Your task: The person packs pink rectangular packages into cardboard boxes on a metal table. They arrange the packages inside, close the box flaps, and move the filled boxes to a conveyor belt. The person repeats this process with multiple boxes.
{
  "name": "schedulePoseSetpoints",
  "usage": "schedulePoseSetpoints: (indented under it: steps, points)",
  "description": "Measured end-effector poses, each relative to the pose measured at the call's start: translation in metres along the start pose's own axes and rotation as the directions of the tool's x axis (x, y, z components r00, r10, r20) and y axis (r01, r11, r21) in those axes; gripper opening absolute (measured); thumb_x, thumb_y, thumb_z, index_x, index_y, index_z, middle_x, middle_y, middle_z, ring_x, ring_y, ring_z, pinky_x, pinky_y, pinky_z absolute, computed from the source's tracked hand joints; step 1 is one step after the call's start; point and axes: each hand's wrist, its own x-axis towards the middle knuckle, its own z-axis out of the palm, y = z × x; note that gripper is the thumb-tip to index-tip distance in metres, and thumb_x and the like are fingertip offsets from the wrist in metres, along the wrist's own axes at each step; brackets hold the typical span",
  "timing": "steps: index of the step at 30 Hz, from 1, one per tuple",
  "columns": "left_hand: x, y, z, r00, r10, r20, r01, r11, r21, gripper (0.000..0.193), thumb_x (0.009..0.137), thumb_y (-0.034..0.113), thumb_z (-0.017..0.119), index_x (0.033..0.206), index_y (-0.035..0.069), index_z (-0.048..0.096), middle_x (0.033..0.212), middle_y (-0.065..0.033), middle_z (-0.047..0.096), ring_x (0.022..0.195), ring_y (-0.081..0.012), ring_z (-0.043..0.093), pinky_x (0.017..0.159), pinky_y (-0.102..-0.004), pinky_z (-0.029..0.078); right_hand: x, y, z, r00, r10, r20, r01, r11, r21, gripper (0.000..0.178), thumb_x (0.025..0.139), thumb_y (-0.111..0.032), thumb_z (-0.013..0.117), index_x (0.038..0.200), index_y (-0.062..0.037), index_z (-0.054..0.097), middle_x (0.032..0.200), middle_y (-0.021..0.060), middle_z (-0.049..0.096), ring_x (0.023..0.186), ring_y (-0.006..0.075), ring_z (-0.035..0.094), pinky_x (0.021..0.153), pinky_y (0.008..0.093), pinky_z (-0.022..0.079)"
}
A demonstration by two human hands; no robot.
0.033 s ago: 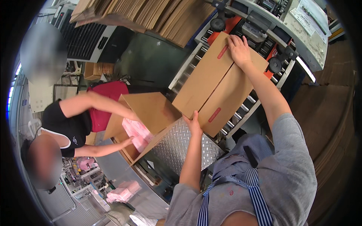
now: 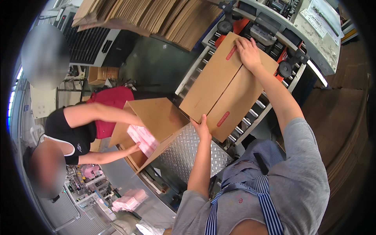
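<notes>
A closed cardboard box (image 2: 211,86) with red printed marks lies on the roller conveyor (image 2: 190,74), its two top flaps meeting along a seam. My left hand (image 2: 202,129) grips the box's near left edge; its thumb presses the cardboard while the other fingers are mostly hidden. Across the far part of the top, my right hand (image 2: 249,54) lies flat with its fingers stretched out. Left of this box, an open carton (image 2: 156,111) is tilted beside a diamond-plate metal surface (image 2: 184,150). A co-worker's two hands hold pink-and-white packs (image 2: 141,138) inside that carton.
An orange-and-black machine (image 2: 258,33) with black wheels spans the conveyor beyond the closed box. Stacked flat cardboard (image 2: 152,17) stands at the far left. More pink packs (image 2: 130,199) sit on a metal table at lower left. A worktop (image 2: 321,35) holds papers at far right.
The co-worker's torso and arms have shifted slightly beside the open carton. My hands and the closed box keep nearly the same position.
</notes>
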Motion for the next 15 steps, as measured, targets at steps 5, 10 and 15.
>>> schedulePoseSetpoints:
  steps: [5,10,15]
  points:
    - [-0.002,0.017,0.068,0.996,-0.080,0.043,0.085,0.986,-0.146,0.072,0.082,0.002,0.068,0.140,0.009,0.026,0.133,-0.0092,0.042,0.118,-0.0222,0.044,0.099,-0.0362,0.039,-0.009,0.015,-0.002,0.999,-0.002,0.054,-0.008,0.983,0.186,0.036,0.086,-0.012,0.049,0.121,-0.0071,0.052,0.126,0.0104,0.050,0.119,0.0280,0.047,0.104,0.0378,0.035]
    - [0.003,0.020,0.115,0.984,-0.125,0.126,0.144,0.977,-0.158,0.066,0.083,0.006,0.068,0.138,0.011,0.031,0.131,-0.0070,0.044,0.118,-0.0221,0.044,0.099,-0.0371,0.038,-0.088,-0.039,-0.017,0.993,-0.081,0.090,0.042,0.929,0.369,0.042,0.084,-0.012,0.052,0.125,-0.0078,0.049,0.134,0.0128,0.045,0.129,0.0289,0.038,0.110,0.0508,0.023]
    - [0.006,0.032,0.138,0.909,-0.264,0.323,0.330,0.929,-0.168,0.064,0.088,0.015,0.063,0.142,0.012,0.027,0.138,-0.0070,0.041,0.124,-0.0201,0.041,0.100,-0.0366,0.038,-0.145,-0.079,-0.081,0.962,-0.081,0.261,-0.061,0.866,0.495,0.056,0.077,-0.020,0.066,0.128,-0.0094,0.046,0.138,0.0105,0.041,0.132,0.0262,0.036,0.108,0.0587,0.019]
